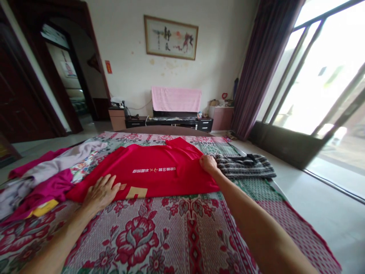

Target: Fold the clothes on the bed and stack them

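Note:
A red T-shirt (154, 182) with white and yellow lettering and a gold patch lies spread sideways over a floral cloth (137, 239). My left hand (104, 191) rests flat on its lower left part, fingers stretched out. At the shirt's right side, my right hand (208, 163) is closed on the fabric, the fingertips partly hidden. One sleeve (182, 144) sticks up along the far edge. Just beyond my right hand is a folded black-and-grey striped knit garment (245, 166).
A loose pile of clothes (51, 175), magenta, pale and patterned, lies on the left. Past the cloth's far edge stands a low black cabinet (168, 122) with a pink towel (176, 99) draped above it. A dark curtain (256, 64) and large window (322, 83) are on the right.

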The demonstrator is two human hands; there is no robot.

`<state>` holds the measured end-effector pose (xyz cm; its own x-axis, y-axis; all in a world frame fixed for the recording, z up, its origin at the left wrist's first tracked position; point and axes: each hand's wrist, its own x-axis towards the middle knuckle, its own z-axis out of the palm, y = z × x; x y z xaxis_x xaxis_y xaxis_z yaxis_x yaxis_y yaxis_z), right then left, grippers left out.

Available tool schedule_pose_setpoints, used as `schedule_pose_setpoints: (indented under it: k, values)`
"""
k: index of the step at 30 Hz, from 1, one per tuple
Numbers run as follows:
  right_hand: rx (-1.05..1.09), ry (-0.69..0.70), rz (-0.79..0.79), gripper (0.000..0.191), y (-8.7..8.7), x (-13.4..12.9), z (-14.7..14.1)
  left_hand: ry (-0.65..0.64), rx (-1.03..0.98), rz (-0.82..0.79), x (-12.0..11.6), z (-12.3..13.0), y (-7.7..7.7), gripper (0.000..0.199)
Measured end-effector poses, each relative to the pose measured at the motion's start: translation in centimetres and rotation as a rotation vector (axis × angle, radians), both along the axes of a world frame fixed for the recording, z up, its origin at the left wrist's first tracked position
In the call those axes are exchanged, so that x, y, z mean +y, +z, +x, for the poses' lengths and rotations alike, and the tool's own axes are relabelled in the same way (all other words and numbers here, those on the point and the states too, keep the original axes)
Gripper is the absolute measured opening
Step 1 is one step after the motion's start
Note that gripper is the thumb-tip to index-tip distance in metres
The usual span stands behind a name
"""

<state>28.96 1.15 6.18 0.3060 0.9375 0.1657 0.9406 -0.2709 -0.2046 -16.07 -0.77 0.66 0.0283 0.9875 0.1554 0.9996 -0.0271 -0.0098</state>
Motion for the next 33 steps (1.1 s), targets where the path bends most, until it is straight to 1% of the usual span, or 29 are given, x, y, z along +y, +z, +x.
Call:
schedule_pose_setpoints:
  k: [3, 6, 9, 11, 12, 15, 17, 21, 24, 27, 30, 31, 33]
  values:
    - [-0.022, 0.063, 0.073, 0.036, -0.3, 0.5, 0.3, 0.016, 0.006, -0.017, -0.2, 0.2, 0.3, 0.058]
    - [-0.038, 0.112, 0.096, 0.034, -0.4, 0.6, 0.6, 0.026, 0.012, -0.017, -0.3, 0.4, 0.5, 0.059]
    - [-0.043, 0.079, 0.088, 0.029, -0.3, 0.2, 0.3, 0.024, 0.015, -0.003, -0.3, 0.4, 0.4, 0.058]
    - [-0.04, 0.056, 0.115, 0.03, -0.2, -0.1, -0.3, 0.017, 0.004, 0.012, -0.3, 0.3, 0.2, 0.057]
    - [-0.039, 0.073, 0.138, 0.032, -0.2, -0.2, -0.7, 0.01, -0.007, 0.021, -0.2, 0.2, 0.1, 0.057]
    - [-0.045, 0.222, 0.201, 0.033, -0.6, -0.3, -2.4, -0.014, -0.028, 0.045, -0.1, 0.0, -0.2, 0.058]
    - [-0.052, 0.302, 0.185, 0.031, -1.2, -0.4, -3.5, -0.013, -0.027, 0.057, -0.2, 0.1, -0.3, 0.058]
    - [-0.042, 0.297, 0.161, 0.03, -2.4, -0.8, -4.7, 0.01, -0.016, 0.057, -0.6, 0.5, 0.0, 0.057]
    - [-0.009, 0.289, 0.195, 0.03, -2.9, -0.9, -4.7, 0.022, -0.023, 0.039, -0.8, 0.8, 0.5, 0.057]
    - [0.013, 0.305, 0.211, 0.03, -3.0, -0.9, -4.5, -0.003, -0.061, 0.02, -0.3, 0.5, 1.3, 0.062]
    - [0.016, 0.317, 0.23, 0.03, -3.1, -0.8, -4.4, -0.064, -0.111, -0.025, 1.4, -0.2, 2.5, 0.064]
    - [0.016, 0.317, 0.235, 0.03, -3.1, -0.7, -4.3, -0.08, -0.125, -0.016, 2.1, -0.4, 3.0, 0.061]
    - [0.016, 0.318, 0.241, 0.029, -3.3, -0.5, -4.3, -0.081, -0.156, 0.059, 3.9, -0.7, 4.1, 0.05]
